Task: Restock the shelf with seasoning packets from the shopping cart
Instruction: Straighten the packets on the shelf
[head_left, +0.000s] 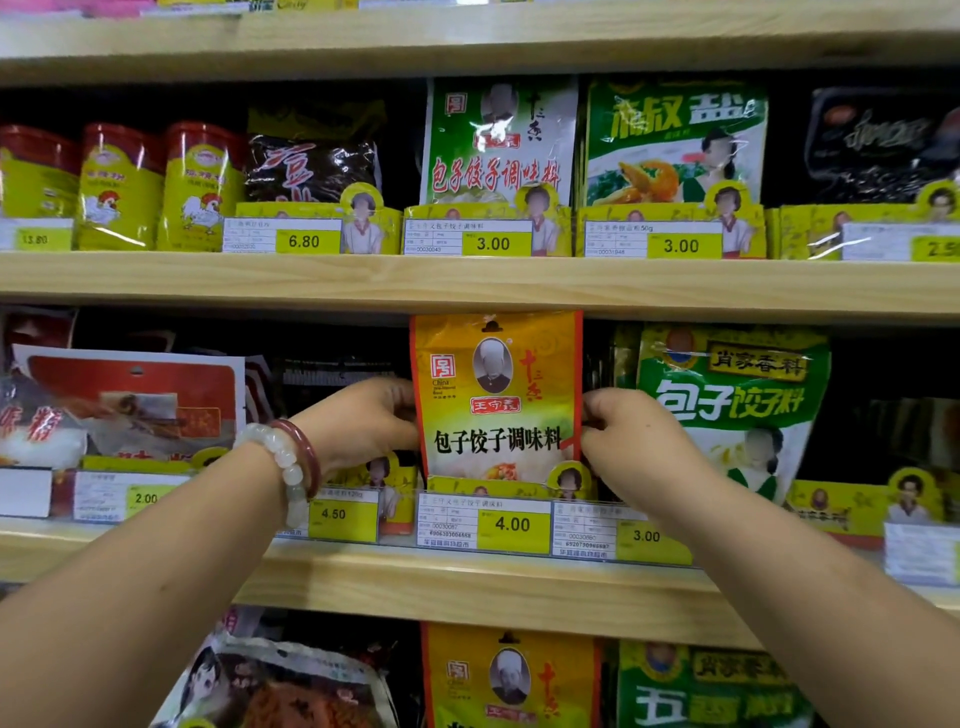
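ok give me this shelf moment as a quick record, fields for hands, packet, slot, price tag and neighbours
left hand: grips left edge of orange packet
right hand: pinches its right edge
packet: upright, facing out
slot: middle shelf, behind the yellow tray front
price tag: 4.00
neighbours: green packet to its right, red packet further left

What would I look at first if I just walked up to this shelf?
Probably the orange seasoning packet standing upright in the middle shelf, held at its edges by the left hand and the right hand. Next, the bright yellow 4.00 price tag just under it, and the bracelets on the left wrist.
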